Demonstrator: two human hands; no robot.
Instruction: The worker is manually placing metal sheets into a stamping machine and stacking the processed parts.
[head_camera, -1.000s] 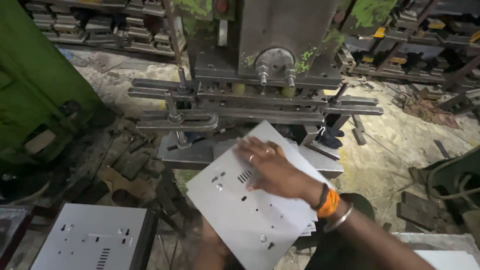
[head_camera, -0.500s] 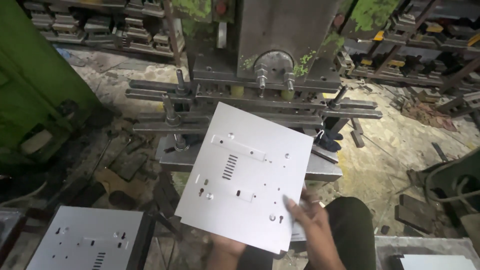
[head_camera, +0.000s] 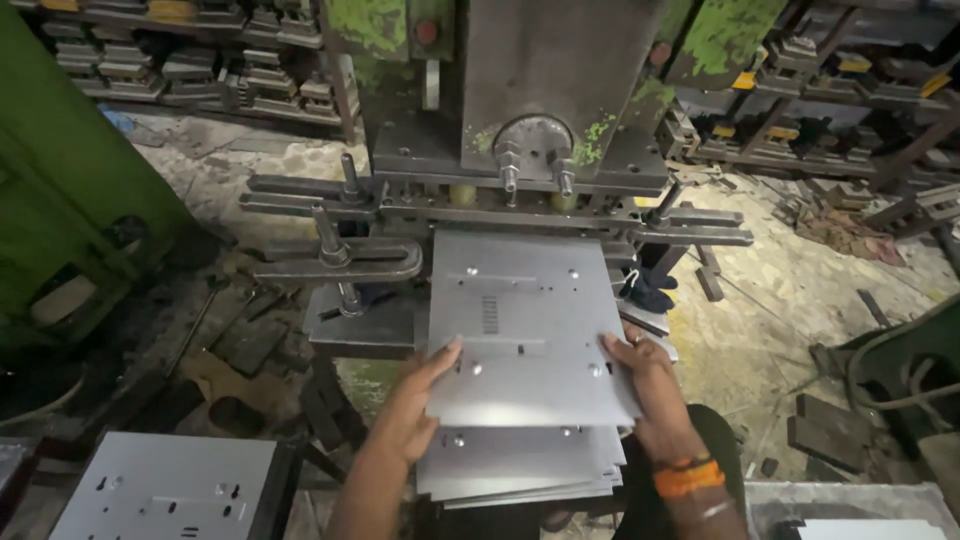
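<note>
A pale grey metal sheet (head_camera: 525, 330) with small punched holes and a block of dark slots. Behind it a dark grey press (head_camera: 520, 110), its green paint chipped and patchy. An orange band (head_camera: 688, 477) circles one wrist. Left, a green wall (head_camera: 70, 190).

We see the press bed (head_camera: 365, 325) carrying a grey punched metal sheet (head_camera: 520, 320), with a stack of like sheets (head_camera: 515, 465) under its near edge. At lower left a stand (head_camera: 290, 470) bears another stack of punched sheets (head_camera: 165, 490). Scrap metal pieces (head_camera: 245, 345) litter the dirty floor (head_camera: 770, 300).
</note>
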